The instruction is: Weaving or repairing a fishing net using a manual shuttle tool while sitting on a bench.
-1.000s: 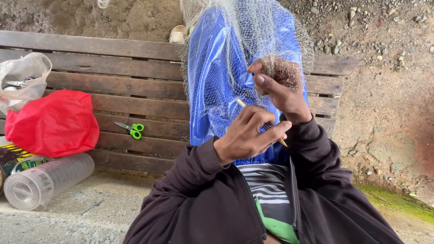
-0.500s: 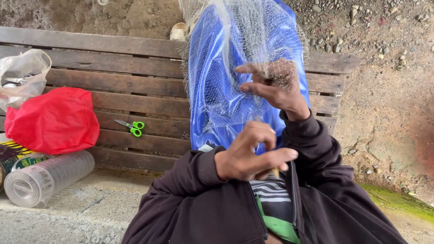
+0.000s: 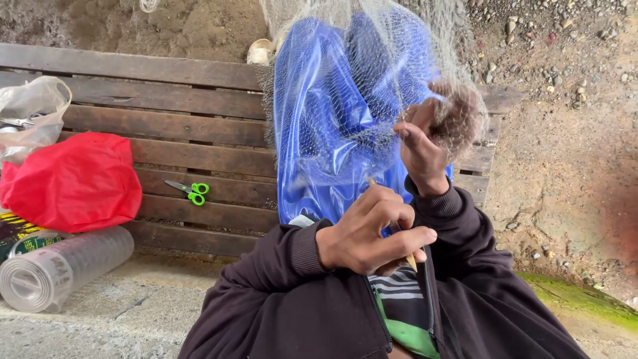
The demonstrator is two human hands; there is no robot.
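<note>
Head view: left hand [image 3: 372,233] clamped on thin wooden needle [image 3: 402,242] near chest; right hand [image 3: 432,133] fingers closed on net [image 3: 359,86], draped over blue-covered legs. Scissors [image 3: 190,191] on bench slats.

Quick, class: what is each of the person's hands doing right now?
Left hand: closed on a thin tan wooden netting needle.
Right hand: closed, gripping the fine pale mesh fishing net.

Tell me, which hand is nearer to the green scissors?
The left hand, holding a thin stick, is nearer to the green scissors on the bench. The right hand, gripping the net, is farther away.
</note>
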